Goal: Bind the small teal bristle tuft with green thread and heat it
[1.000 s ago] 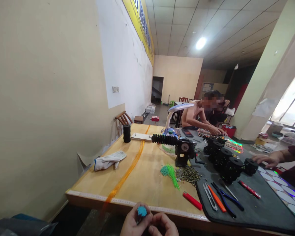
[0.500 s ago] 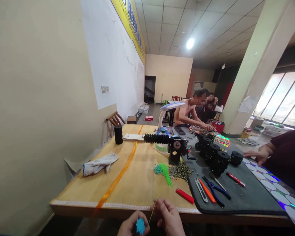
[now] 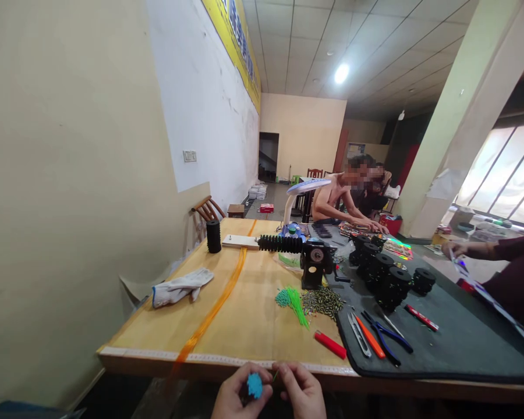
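Pinching blue tuft [image 3: 254,385], left hand [image 3: 233,398], right hand [image 3: 303,393] touching, below table edge [image 3: 209,359]

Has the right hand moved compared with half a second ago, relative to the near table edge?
Yes. The right hand has dropped slightly below the table edge and come closer to the left hand, which holds the blue tuft.

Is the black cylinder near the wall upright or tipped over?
Upright: the black cylinder stands on end on the wooden table, beside the white board.
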A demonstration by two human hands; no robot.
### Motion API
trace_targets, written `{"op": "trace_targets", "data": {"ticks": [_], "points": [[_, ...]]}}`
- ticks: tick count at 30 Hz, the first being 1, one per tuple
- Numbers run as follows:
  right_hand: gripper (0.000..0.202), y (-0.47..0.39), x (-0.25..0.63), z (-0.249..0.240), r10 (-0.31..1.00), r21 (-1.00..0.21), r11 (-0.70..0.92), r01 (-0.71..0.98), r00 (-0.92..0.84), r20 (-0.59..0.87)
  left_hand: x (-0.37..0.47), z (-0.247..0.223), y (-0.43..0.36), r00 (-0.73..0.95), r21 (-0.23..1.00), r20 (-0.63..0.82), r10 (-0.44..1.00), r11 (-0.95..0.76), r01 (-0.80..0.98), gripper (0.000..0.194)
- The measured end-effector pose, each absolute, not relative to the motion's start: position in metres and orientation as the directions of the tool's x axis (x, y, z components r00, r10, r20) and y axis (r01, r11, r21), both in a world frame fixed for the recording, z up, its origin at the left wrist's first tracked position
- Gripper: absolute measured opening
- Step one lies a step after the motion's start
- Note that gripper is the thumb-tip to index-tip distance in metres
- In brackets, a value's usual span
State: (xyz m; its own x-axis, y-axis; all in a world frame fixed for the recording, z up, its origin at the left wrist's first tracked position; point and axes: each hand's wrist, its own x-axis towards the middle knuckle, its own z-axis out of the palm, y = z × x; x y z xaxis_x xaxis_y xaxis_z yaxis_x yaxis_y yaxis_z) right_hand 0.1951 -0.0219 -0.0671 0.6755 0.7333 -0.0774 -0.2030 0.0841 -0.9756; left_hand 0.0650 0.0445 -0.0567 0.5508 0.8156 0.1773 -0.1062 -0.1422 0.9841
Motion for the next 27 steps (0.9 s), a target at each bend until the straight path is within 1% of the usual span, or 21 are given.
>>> {"op": "trace_targets", "data": {"ticks": [2,5,6,8,10,12,15,18,27], "points": [[0.053,-0.022,0.189,-0.073,0.726,-0.97,0.116,-0.215,0.684,-0.065,0.074,-0.053,0.037,0.469,0.971,0.237,0.851,-0.222,-0.087,0.029],[0.051,-0.022,0.183,-0.078,0.748,-0.943,0.144,-0.301,0.657,-0.095,0.081,-0.051,0.029,0.393,0.934,0.337,0.855,-0.355,-0.029,0.02],[0.05,-0.022,0.182,-0.08,0.753,-0.932,0.148,-0.33,0.649,-0.11,0.081,-0.05,0.029,0.384,0.923,0.361,0.85,-0.385,-0.016,0.016],[0.05,-0.023,0.181,-0.082,0.758,-0.918,0.148,-0.367,0.639,-0.133,0.08,-0.049,0.029,0.418,0.91,0.376,0.827,-0.415,0.004,0.01],[0.05,-0.023,0.179,-0.084,0.756,-0.907,0.152,-0.392,0.637,-0.149,0.078,-0.048,0.03,0.452,0.908,0.364,0.814,-0.418,0.02,0.01],[0.053,-0.024,0.176,-0.087,0.758,-0.888,0.169,-0.428,0.632,-0.161,0.077,-0.046,0.03,0.43,0.922,0.338,0.837,-0.386,0.028,0.014],[0.069,-0.026,0.172,-0.09,0.774,-0.855,0.209,-0.474,0.615,-0.151,0.079,-0.044,0.028,0.346,0.953,0.277,0.896,-0.304,0.023,0.023],[0.082,-0.029,0.17,-0.092,0.784,-0.85,0.243,-0.467,0.611,-0.111,0.08,-0.044,0.026,0.334,0.971,0.225,0.915,-0.239,0.002,0.026],[0.078,-0.031,0.166,-0.091,0.769,-0.863,0.262,-0.432,0.633,-0.084,0.076,-0.05,0.029,0.357,0.955,0.264,0.896,-0.295,0.034,0.017]]}}
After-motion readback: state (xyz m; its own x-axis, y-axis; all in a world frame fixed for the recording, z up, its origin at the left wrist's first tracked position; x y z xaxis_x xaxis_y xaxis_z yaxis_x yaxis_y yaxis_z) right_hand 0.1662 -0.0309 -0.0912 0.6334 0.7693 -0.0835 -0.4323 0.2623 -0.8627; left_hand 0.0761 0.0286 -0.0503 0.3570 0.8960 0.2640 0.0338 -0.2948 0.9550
